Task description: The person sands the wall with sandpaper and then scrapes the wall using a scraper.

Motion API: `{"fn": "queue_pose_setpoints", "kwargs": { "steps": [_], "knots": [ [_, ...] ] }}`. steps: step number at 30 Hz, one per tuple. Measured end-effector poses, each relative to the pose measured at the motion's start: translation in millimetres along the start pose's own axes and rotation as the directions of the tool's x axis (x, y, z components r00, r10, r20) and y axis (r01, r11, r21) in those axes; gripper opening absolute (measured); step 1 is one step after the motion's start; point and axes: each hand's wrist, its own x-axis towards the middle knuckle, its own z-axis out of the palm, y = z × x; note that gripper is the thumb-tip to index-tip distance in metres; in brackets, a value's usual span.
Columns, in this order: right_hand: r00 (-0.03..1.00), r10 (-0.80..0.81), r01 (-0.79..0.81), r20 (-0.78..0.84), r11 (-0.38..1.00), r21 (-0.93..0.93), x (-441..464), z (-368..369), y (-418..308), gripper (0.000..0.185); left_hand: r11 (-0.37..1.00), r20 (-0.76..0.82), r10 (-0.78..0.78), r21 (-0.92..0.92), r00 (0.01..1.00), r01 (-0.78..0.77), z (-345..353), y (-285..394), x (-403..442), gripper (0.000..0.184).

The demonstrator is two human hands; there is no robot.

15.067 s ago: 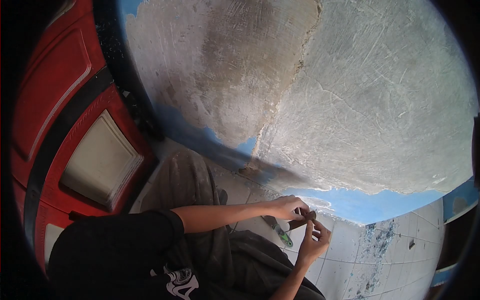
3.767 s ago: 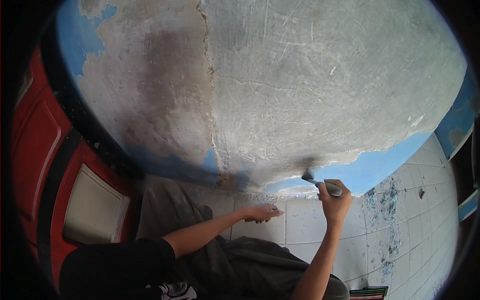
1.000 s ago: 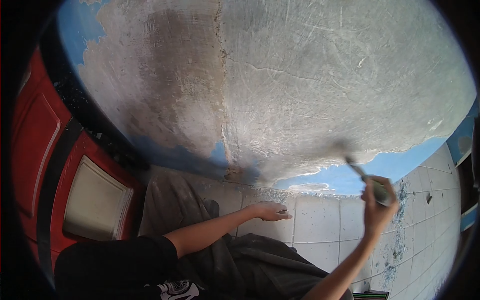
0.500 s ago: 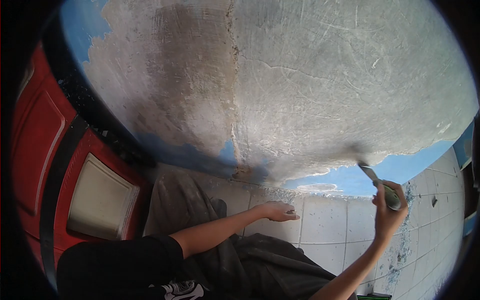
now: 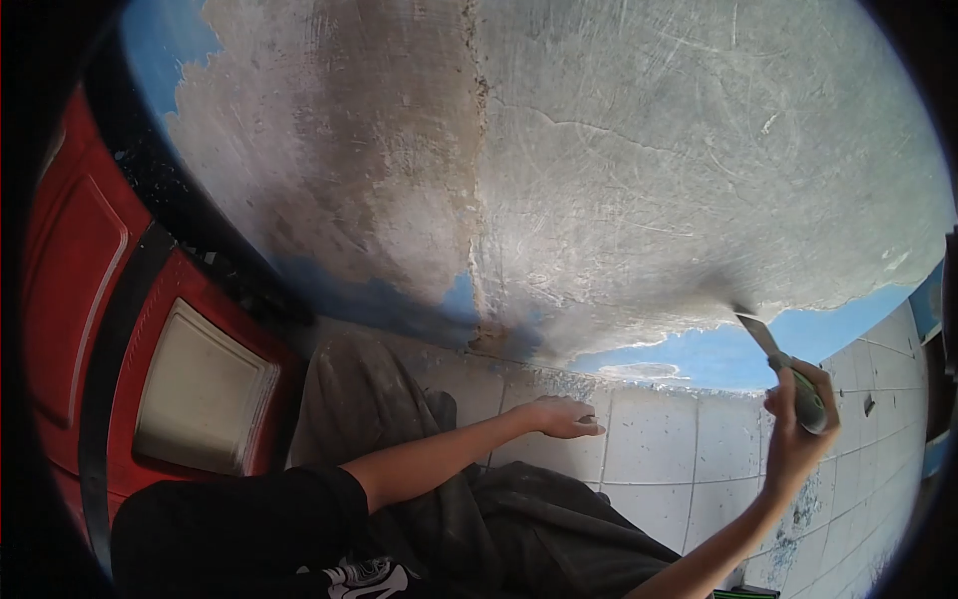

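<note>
My right hand (image 5: 798, 439) grips the green handle of a scraper (image 5: 760, 335). Its metal blade meets the wall (image 5: 619, 220) at the ragged edge of the remaining blue paint (image 5: 714, 354). Above that edge the surface is bare grey plaster with scratches and a vertical crack. Low over the floor tiles, my left hand (image 5: 565, 417) is closed with its fingers curled together. A small dark spot shows at its fingertips, but I cannot make out whether anything is held.
White floor tiles (image 5: 649, 439) run along the wall's foot, scattered with blue paint flakes (image 5: 806, 509). To the left stands a red door-like panel (image 5: 80, 270) with a cream inset. A dark chip (image 5: 869, 404) lies on the tiles at right. My bent legs occupy the near floor.
My right hand and the scraper have moved a little to the right along the paint edge. The left hand stays almost where it was, still closed.
</note>
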Motion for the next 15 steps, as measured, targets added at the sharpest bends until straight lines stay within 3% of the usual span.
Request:
{"fn": "queue_pose_setpoints", "kwargs": {
  "steps": [4, 6, 8, 9, 15],
  "knots": [
    [0.997, -0.044, 0.057, 0.063, 0.973, -0.222, -6, 18, 22, 0.009, 1.000, -0.012, 0.010, 0.014, 1.000, -0.010, 3, 1, 1, 0.067],
    [0.997, -0.015, 0.025, 0.071, 0.989, -0.144, -3, 10, 9, 0.009, 0.998, -0.095, 0.063, 0.000, 0.994, -0.063, 7, -5, 2, 0.063],
    [0.999, 0.047, -0.048, 0.022, 0.998, 0.042, -1, 4, -5, 0.010, 1.000, -0.031, 0.019, -0.005, 0.999, -0.019, -4, 4, -7, 0.064],
    [0.999, 0.042, -0.043, 0.030, 0.999, 0.032, -2, 5, -12, 0.010, 1.000, 0.032, -0.012, -0.002, 0.999, 0.012, -8, 9, -9, 0.067],
    [0.987, 0.008, 0.019, 0.162, 0.987, -0.162, -13, 34, 31, 0.010, 0.999, 0.021, 0.024, 0.021, 0.999, -0.024, 3, 0, 2, 0.068]
  ]
}}
